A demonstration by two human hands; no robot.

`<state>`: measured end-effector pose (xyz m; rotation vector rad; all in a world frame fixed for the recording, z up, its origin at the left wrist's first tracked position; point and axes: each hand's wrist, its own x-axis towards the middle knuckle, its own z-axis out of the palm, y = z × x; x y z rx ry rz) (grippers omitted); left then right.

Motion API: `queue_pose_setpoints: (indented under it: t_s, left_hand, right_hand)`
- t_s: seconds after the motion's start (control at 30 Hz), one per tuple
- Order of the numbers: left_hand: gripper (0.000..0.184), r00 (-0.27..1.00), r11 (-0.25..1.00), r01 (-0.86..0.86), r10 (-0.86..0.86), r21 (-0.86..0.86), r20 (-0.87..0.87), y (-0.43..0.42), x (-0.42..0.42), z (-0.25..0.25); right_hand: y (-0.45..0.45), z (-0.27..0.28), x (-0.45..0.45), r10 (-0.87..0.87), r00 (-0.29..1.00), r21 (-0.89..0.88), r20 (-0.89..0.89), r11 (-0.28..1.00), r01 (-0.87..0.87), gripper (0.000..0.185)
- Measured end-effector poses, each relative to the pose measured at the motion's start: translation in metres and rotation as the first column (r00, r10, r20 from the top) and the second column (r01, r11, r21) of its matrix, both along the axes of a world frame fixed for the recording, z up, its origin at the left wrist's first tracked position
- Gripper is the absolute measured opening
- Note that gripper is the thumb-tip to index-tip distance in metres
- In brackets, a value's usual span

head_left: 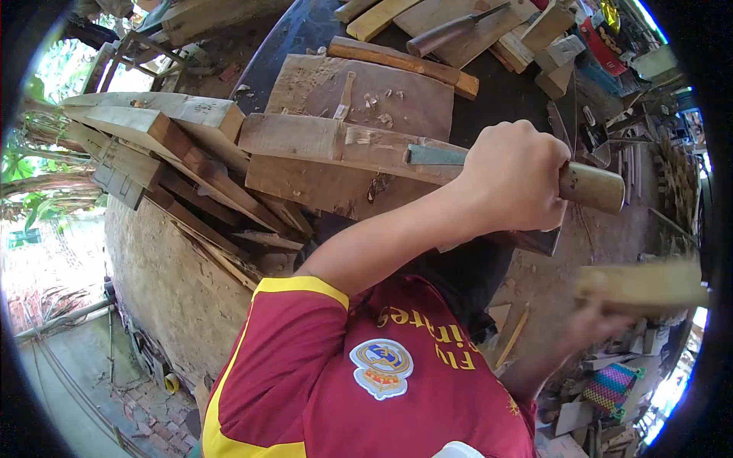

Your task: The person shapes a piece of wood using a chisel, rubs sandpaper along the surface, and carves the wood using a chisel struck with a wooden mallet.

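My left hand [515, 174] is wrapped round a chisel, whose metal blade [437, 156] points left and whose round wooden handle [594, 188] sticks out to the right. The blade tip rests on a long wooden piece [294, 137], beside a rough cut notch. At the lower right, my right hand [599, 319] grips a wooden block [645, 285], both blurred by motion. The block is apart from the chisel handle and below it in view. Under the wooden piece is a flat board [412, 99] with shavings on it.
Thick beams [145, 126] lean together at the left. A wooden strip [405, 67] and a gouge-like tool [443, 34] lie at the back. Wood offcuts [553, 57] and a red container [599, 42] are at the back right. A woven bag [613, 388] sits lower right.
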<state>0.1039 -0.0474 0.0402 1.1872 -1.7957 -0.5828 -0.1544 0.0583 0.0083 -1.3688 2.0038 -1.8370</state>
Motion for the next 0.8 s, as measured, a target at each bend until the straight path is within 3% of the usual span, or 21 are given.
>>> queue_pose_setpoints:
  t_s: [0.03,0.1,0.2,0.27,0.33,0.37,0.43,0.5,0.6,0.67,0.73,0.77,0.8]
  left_hand:
    - [0.012,1.0,1.0,-0.004,0.004,-0.011,0.012,-0.001,0.0,-0.002]
    - [0.012,1.0,1.0,0.008,-0.008,-0.004,0.028,0.002,0.0,-0.001]
    - [0.012,1.0,1.0,0.009,-0.009,0.009,0.022,0.004,0.002,0.001]
    - [0.012,1.0,1.0,0.004,-0.003,-0.024,0.02,0.002,0.002,-0.001]
    - [0.012,0.999,1.0,-0.016,0.017,-0.022,0.038,0.001,0.001,-0.002]
    - [0.012,0.999,1.0,-0.02,0.021,-0.022,0.048,0.0,0.0,-0.003]
    - [0.014,0.999,0.999,-0.012,0.014,-0.042,0.037,-0.001,0.004,-0.003]
    - [0.015,1.0,0.999,0.018,-0.017,-0.032,0.021,0.0,0.006,-0.001]
    - [0.016,0.999,1.0,0.015,-0.016,0.027,0.028,0.002,0.007,-0.002]
    - [0.016,0.994,0.999,-0.02,0.015,0.05,0.105,-0.001,0.002,-0.003]
    - [0.016,0.991,0.998,-0.005,-0.003,0.058,0.134,0.001,0.005,-0.002]
    - [0.015,0.989,0.999,-0.004,-0.003,0.053,0.145,-0.001,0.005,-0.001]
    - [0.015,0.991,0.998,-0.008,0.0,0.057,0.135,0.0,0.005,-0.002]
  right_hand:
    - [0.009,-0.012,0.002,0.157,0.911,0.165,-0.381,0.981,-0.1,0.092]
    - [0.009,0.001,-0.002,0.542,0.798,0.571,-0.263,0.754,-0.324,0.099]
    - [-0.004,0.004,-0.008,0.336,0.928,0.354,-0.162,0.897,-0.263,0.09]
    - [-0.01,0.007,-0.006,0.218,0.96,0.057,0.174,0.971,-0.231,0.088]
    - [-0.008,-0.003,0.001,0.279,0.95,-0.105,0.143,0.958,-0.265,0.087]
    - [-0.006,-0.021,0.006,0.36,0.93,-0.109,-0.075,0.924,-0.367,0.086]
    - [-0.006,-0.025,0.005,0.405,0.833,0.097,-0.378,0.911,-0.4,0.085]
    - [0.004,-0.013,-0.004,0.394,0.755,0.432,-0.524,0.887,-0.163,0.083]
    - [0.004,-0.004,-0.02,0.245,0.965,0.139,-0.097,0.963,-0.231,0.087]
    - [-0.003,0.003,0.029,-0.014,0.992,-0.001,0.123,1.0,0.014,0.086]
    - [0.0,-0.003,0.043,0.02,0.999,0.01,-0.026,1.0,-0.02,0.083]
    - [0.007,-0.019,0.037,0.2,0.938,0.107,-0.285,0.979,-0.176,0.081]
    - [0.014,-0.023,0.026,0.273,0.876,0.2,-0.397,0.957,-0.207,0.08]
